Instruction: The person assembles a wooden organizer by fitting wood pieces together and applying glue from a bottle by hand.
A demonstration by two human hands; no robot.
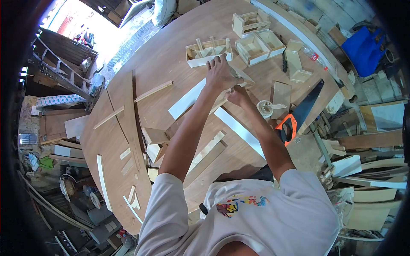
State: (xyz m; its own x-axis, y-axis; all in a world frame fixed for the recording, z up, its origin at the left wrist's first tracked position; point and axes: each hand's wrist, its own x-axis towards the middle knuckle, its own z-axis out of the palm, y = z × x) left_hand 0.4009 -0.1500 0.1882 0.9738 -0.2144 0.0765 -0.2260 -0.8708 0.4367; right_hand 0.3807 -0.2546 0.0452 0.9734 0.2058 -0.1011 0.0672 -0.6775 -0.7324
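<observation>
Both my arms reach out over a brown plywood table. My left hand (220, 73) is bent over a pale wooden piece (245, 77), its fingers curled round it, partly hiding it. Just below and to the right, my right hand (238, 94) is closed in a fist beside the same piece; what it grips is hidden. Beyond my left hand stands a small open wooden box (209, 52) with upright slats. A two-compartment wooden box (259, 48) is further right. Near my right forearm is a tub of pale paste (265, 109) with a flat stick in it.
A handsaw (305, 102) with an orange handle lies at the right. White-faced strips (240, 131) and wooden offcuts (207, 155) are scattered around. Another wooden box (251, 22) stands at the back, near a plastic bottle (315, 57). Stacked timber lines the right side.
</observation>
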